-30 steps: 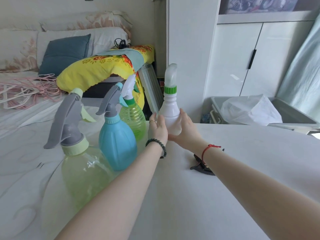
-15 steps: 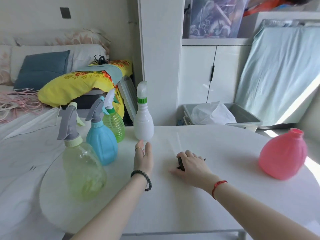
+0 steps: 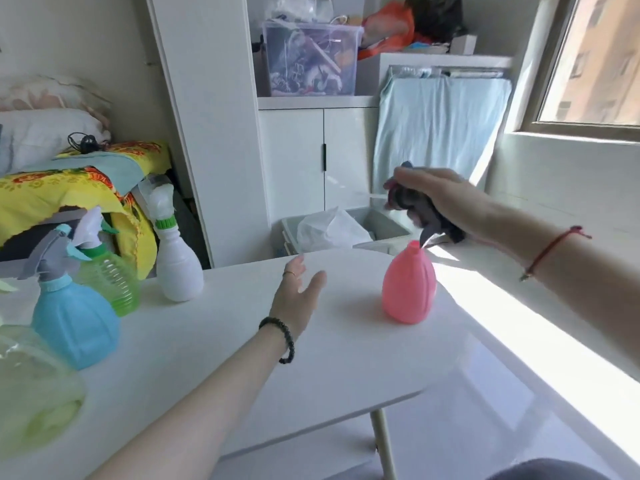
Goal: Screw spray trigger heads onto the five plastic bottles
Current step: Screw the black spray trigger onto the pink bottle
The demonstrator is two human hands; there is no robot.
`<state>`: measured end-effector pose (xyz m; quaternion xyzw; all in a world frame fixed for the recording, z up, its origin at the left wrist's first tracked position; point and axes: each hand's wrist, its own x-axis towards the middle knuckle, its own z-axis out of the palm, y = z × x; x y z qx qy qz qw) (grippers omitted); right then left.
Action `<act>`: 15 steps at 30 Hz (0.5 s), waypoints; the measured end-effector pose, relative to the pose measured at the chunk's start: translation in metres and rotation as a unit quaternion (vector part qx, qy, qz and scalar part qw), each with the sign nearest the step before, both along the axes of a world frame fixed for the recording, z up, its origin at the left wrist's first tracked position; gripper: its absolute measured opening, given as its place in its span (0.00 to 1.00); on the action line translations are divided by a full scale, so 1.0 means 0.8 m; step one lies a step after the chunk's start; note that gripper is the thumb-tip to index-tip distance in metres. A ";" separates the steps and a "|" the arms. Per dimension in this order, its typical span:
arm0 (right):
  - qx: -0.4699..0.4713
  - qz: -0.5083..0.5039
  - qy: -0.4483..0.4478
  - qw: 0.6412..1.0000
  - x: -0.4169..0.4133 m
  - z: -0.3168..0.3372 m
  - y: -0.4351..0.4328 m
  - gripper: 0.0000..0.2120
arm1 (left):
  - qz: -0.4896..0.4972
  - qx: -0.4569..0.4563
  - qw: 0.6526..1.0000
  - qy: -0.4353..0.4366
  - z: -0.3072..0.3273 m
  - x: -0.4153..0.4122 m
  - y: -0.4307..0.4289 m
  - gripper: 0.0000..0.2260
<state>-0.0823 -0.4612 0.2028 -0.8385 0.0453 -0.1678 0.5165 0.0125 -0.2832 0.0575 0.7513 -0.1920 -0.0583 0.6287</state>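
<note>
A pink bottle (image 3: 409, 285) with an uncapped neck stands on the white table (image 3: 339, 362). My right hand (image 3: 438, 199) holds a dark spray trigger head (image 3: 412, 206) just above and to the right of that neck, its clear dip tube sticking out to the left. My left hand (image 3: 298, 296) hovers open over the table, left of the pink bottle. At the left stand a white bottle (image 3: 178, 268), a green ribbed bottle (image 3: 110, 282), a blue bottle (image 3: 74, 323) and a pale green bottle (image 3: 31, 386), the first three with trigger heads on; the last bottle's top is cut off.
A grey bin (image 3: 377, 230) with a white bag sits on the floor behind the table. White cabinets (image 3: 311, 168) and a bed with a yellow pillow (image 3: 69, 192) lie beyond. The table's right edge drops to a sunlit floor (image 3: 519, 393).
My right hand picked the dark trigger head off the table and lifted it over the pink bottle. My left hand moved right, away from the white bottle. The view swung right.
</note>
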 end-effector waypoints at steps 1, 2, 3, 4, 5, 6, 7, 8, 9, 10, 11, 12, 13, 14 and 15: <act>0.002 -0.015 0.005 1.000 -0.005 0.022 -0.019 0.19 | -0.037 0.021 0.999 -0.002 0.001 -0.003 -0.021 0.27; -0.005 -0.028 0.018 0.999 -0.009 0.040 -0.035 0.19 | -0.072 0.044 0.996 -0.006 0.002 -0.006 -0.043 0.30; -0.022 -0.039 0.037 0.998 -0.013 0.054 -0.049 0.20 | -0.100 0.067 0.993 -0.010 0.002 -0.009 -0.065 0.34; -0.044 -0.048 0.057 0.996 -0.017 0.066 -0.060 0.20 | -0.122 0.088 0.989 -0.015 0.002 -0.011 -0.086 0.38; -0.072 -0.058 0.076 0.993 -0.021 0.073 -0.069 0.21 | -0.137 0.104 0.985 -0.023 0.002 -0.011 -0.105 0.42; -0.102 -0.068 0.097 0.988 -0.024 0.078 -0.078 0.21 | -0.145 0.115 0.982 -0.028 0.001 -0.011 -0.122 0.44; -0.130 -0.074 0.117 0.982 -0.027 0.081 -0.084 0.21 | -0.147 0.122 0.981 -0.030 -0.001 -0.010 -0.138 0.47; -0.153 -0.075 0.136 0.976 -0.029 0.081 -0.089 0.19 | -0.145 0.128 0.981 -0.029 -0.004 -0.009 -0.151 0.49; -0.171 -0.071 0.152 0.971 -0.030 0.081 -0.093 0.18 | -0.142 0.132 0.981 -0.028 -0.008 -0.009 -0.162 0.50; -0.185 -0.066 0.166 0.966 -0.030 0.080 -0.095 0.17 | -0.138 0.136 0.981 -0.027 -0.011 -0.007 -0.170 0.50; -0.192 -0.063 0.174 0.964 -0.029 0.078 -0.098 0.17 | -0.132 0.135 0.982 -0.028 -0.015 -0.006 -0.177 0.49; -0.195 -0.061 0.180 0.962 -0.028 0.075 -0.100 0.16 | -0.122 0.130 0.983 -0.033 -0.019 -0.004 -0.182 0.46; -0.197 -0.061 0.183 0.961 -0.027 0.073 -0.102 0.15 | -0.108 0.126 0.985 -0.042 -0.022 -0.001 -0.184 0.43; -0.199 -0.061 0.185 0.961 -0.025 0.071 -0.104 0.15 | -0.092 0.123 0.987 -0.052 -0.025 0.002 -0.185 0.39; -0.201 -0.062 0.187 0.960 -0.023 0.069 -0.105 0.15 | -0.080 0.121 0.988 -0.059 -0.026 0.005 -0.183 0.37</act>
